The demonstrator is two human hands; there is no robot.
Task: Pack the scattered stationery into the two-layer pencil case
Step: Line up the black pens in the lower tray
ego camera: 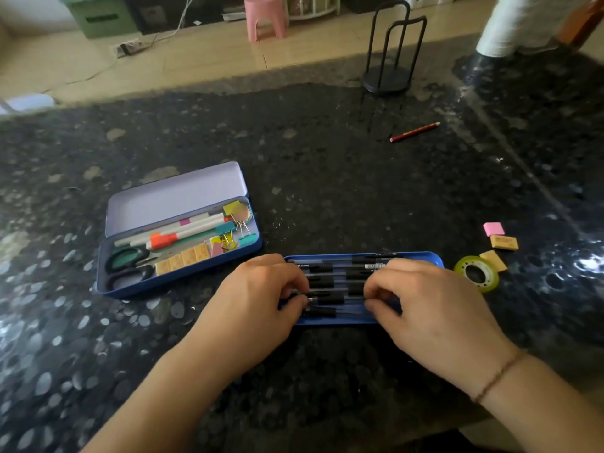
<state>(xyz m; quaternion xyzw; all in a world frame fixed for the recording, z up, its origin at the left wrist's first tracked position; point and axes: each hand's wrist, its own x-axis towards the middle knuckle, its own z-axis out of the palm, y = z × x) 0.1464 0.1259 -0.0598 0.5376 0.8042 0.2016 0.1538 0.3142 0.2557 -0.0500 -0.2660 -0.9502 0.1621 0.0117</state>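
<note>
A blue inner tray lies on the dark table in front of me, filled with several black pens side by side. My left hand rests on the tray's left end, fingers curled onto the pens. My right hand covers the right end, fingertips pressing on the pens. To the left stands the open pencil case, lid up, holding scissors, white markers, binder clips and erasers. Loose on the table: a red pencil, a tape roll, a pink eraser and two yellow erasers.
A black wire stand sits at the table's far edge. A white roll stands at the far right corner. Beyond the table are a pink stool, a green box and a power strip on the floor.
</note>
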